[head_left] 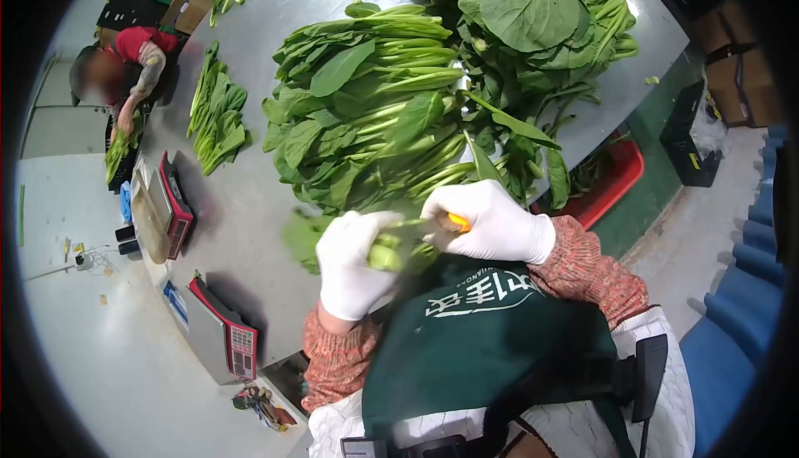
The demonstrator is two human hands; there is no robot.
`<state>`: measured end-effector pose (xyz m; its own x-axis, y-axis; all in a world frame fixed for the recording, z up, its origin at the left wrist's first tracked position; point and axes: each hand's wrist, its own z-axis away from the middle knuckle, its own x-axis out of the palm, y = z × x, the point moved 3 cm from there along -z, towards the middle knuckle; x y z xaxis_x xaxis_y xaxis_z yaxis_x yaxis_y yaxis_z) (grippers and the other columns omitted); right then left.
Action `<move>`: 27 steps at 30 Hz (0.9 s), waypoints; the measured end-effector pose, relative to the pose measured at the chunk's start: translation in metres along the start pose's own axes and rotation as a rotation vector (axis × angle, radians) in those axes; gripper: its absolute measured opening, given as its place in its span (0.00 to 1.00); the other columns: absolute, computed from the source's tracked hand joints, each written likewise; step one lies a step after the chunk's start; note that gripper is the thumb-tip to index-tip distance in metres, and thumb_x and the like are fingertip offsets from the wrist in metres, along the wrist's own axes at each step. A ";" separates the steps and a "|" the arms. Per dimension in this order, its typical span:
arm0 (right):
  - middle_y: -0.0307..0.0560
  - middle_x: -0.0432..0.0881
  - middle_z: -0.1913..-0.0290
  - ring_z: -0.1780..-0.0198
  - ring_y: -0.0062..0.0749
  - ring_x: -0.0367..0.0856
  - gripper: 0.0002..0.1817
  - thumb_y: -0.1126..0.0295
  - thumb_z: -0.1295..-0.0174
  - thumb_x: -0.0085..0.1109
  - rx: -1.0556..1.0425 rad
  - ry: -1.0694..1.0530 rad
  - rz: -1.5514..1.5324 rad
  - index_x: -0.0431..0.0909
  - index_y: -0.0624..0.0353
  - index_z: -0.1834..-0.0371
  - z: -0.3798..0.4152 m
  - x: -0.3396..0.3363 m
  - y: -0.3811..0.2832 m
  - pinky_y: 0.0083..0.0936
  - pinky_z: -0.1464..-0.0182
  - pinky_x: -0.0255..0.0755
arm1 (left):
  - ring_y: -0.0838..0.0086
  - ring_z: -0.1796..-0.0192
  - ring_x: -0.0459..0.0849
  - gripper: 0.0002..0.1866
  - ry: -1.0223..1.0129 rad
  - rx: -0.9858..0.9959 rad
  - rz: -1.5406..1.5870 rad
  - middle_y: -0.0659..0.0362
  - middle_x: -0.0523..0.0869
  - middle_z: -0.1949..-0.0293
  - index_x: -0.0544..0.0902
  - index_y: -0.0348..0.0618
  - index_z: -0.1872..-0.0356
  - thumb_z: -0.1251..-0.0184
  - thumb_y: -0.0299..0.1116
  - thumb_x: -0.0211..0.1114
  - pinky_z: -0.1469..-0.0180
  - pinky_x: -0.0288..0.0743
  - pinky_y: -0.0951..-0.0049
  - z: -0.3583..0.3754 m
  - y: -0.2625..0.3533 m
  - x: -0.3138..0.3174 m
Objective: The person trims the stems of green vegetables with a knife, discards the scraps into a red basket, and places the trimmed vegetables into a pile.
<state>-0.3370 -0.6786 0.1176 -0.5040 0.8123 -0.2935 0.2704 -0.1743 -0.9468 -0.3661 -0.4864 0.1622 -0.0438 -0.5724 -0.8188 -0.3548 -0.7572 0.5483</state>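
My left hand (356,258), in a white glove, is closed around a stalk of leafy greens (384,254); its leaves stick out to the left and are blurred. Close by on the right, my gloved right hand (487,221) grips a small tool with an orange handle (459,222). The working end of that tool cannot be made out. Just beyond both hands lies a large pile of leafy greens (366,116), most of its pale stems pointing right. More broad-leaved greens (533,12) are heaped at the far right of the metal table (250,250).
Two red-edged scales (225,333) (173,208) stand along the table's left side. A smaller bunch of greens (216,112) lies beyond them. At the far left another person (137,54) handles greens. A red bin (612,179) sits below the table's right edge, near a black crate (691,137).
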 end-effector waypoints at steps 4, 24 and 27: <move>0.47 0.84 0.70 0.67 0.45 0.86 0.12 0.69 0.47 0.68 0.073 -0.068 -0.031 0.78 0.55 0.61 0.019 0.013 0.026 0.33 0.64 0.78 | 0.67 0.66 0.82 0.15 0.259 -0.048 -0.203 0.57 0.84 0.71 0.83 0.40 0.61 0.54 0.19 0.72 0.60 0.76 0.69 0.008 -0.017 -0.039; 0.37 0.81 0.71 0.69 0.15 0.75 0.10 0.68 0.38 0.69 0.394 0.239 -0.146 0.81 0.64 0.61 -0.002 -0.048 0.056 0.20 0.65 0.70 | 0.85 0.66 0.76 0.16 0.489 -0.404 0.149 0.65 0.81 0.66 0.79 0.37 0.51 0.40 0.14 0.68 0.59 0.73 0.83 0.049 -0.043 -0.069; 0.37 0.81 0.73 0.68 0.17 0.80 0.08 0.71 0.36 0.67 0.358 0.380 -0.145 0.80 0.64 0.60 -0.004 -0.061 0.039 0.19 0.64 0.74 | 0.82 0.65 0.79 0.13 0.356 -0.194 -0.012 0.63 0.83 0.65 0.82 0.37 0.56 0.41 0.16 0.69 0.57 0.76 0.80 0.034 -0.019 -0.060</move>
<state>-0.2920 -0.7331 0.0992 -0.1651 0.9746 -0.1514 -0.1099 -0.1708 -0.9792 -0.3886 -0.4272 0.1955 0.2973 -0.6104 -0.7341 -0.1691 -0.7904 0.5888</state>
